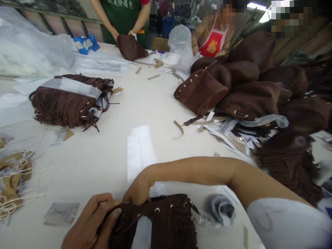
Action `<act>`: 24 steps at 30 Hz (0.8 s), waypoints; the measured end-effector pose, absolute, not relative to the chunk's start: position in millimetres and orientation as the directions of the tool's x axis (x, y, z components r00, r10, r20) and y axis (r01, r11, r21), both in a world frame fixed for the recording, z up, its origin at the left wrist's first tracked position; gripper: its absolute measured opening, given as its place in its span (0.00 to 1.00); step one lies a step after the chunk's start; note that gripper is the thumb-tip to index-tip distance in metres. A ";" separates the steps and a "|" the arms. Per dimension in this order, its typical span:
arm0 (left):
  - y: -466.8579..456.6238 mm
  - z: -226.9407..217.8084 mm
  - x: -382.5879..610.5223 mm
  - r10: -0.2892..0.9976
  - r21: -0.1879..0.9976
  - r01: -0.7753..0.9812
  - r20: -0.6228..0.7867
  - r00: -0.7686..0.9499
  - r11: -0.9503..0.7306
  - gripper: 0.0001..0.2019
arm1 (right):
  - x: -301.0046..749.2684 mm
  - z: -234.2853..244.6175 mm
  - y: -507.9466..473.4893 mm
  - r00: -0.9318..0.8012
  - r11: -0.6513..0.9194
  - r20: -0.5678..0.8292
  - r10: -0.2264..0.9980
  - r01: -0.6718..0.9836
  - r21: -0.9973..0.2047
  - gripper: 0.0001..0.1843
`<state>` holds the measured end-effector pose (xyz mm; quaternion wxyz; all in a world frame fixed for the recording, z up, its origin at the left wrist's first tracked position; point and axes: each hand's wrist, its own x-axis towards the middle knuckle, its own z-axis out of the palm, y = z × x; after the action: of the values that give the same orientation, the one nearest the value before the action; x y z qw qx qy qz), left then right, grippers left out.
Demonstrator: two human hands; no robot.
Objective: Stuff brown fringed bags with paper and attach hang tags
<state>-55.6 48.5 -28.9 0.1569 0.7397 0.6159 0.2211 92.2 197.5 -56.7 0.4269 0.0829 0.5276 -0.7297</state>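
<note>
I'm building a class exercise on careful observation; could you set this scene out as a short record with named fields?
Held item: dark brown bag with gold-coloured eyelets
Left grip: pinching the bag's edge
Right grip: at the bag's edge, fingertips hidden
Beyond the hands: white sheet on the table
Left side: fringed bag; nearer, tan tags with white cords
Right side: piled brown bags
Far side: co-worker in green apron holding a brown bag; another in red apron
</note>
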 end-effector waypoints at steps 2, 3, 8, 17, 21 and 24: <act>48.3 -26.5 -52.0 0.972 0.416 0.881 0.154 0.176 -0.225 0.12 | 92.2 -54.2 196.0 -0.609 -0.062 -0.578 -0.544 0.716 -0.696 0.15; 48.1 -26.1 -49.8 0.969 0.361 0.903 0.167 0.182 -0.232 0.12 | 93.6 -50.0 196.4 -0.621 -0.059 -0.586 -0.521 0.711 -0.701 0.15; 44.5 -26.4 -41.5 0.966 0.122 0.971 0.181 0.182 -0.206 0.13 | 133.3 6.6 194.1 -0.801 0.203 -0.599 0.014 0.589 -0.782 0.12; 45.3 -5.1 -30.2 0.976 0.191 0.965 0.158 0.148 -0.177 0.11 | 225.7 15.2 82.8 -0.499 0.432 -0.180 0.848 0.846 -0.314 0.18; 46.2 -6.8 -43.1 0.970 0.391 0.891 0.157 0.183 -0.231 0.14 | 222.7 -18.4 71.5 -0.520 0.506 -0.032 0.854 0.842 -0.190 0.18; 46.9 -0.6 -31.2 0.956 0.550 0.784 0.218 0.197 -0.287 0.14 | 220.7 -17.3 69.3 -0.504 0.495 -0.020 0.864 0.855 -0.156 0.18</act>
<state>-31.2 46.9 -0.6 0.1609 0.7566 0.5749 0.2666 220.7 69.3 -17.3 -0.0304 0.4971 0.8641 -0.0726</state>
